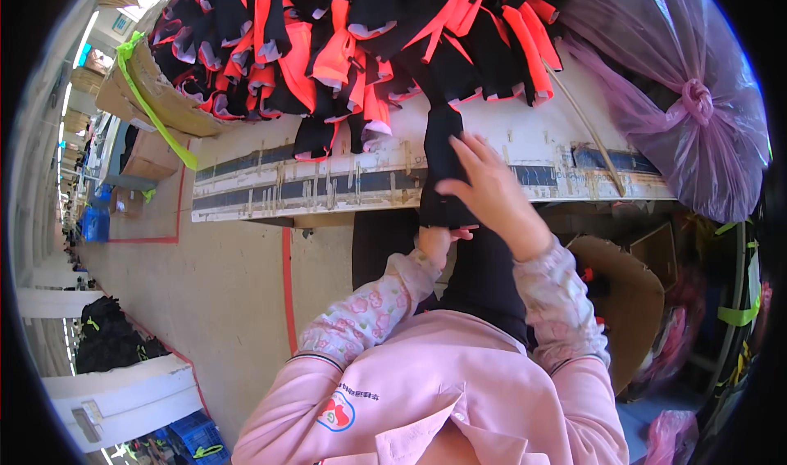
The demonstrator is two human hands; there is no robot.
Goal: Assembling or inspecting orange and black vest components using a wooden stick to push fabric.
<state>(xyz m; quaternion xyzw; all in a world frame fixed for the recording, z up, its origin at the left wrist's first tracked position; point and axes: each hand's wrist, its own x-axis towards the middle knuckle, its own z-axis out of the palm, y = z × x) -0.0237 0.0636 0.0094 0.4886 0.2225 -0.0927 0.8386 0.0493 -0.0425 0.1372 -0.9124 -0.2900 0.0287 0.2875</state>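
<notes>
A long black fabric garment (443,158) hangs over the bench (541,141) front edge, trailing from the heap of black-and-orange fabric pieces (352,39). The right hand (492,190) grip is closed on its lower part; the left hand (438,240) grip pinches the hem below. A tied purple plastic bag (697,113) sits right.

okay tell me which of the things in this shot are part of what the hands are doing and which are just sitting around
In hand:
black garment, held by right hand and left hand
pile of black and orange garments
table

Lying about:
tied purple plastic bag
thin stick
cardboard boxes
open carton
</notes>
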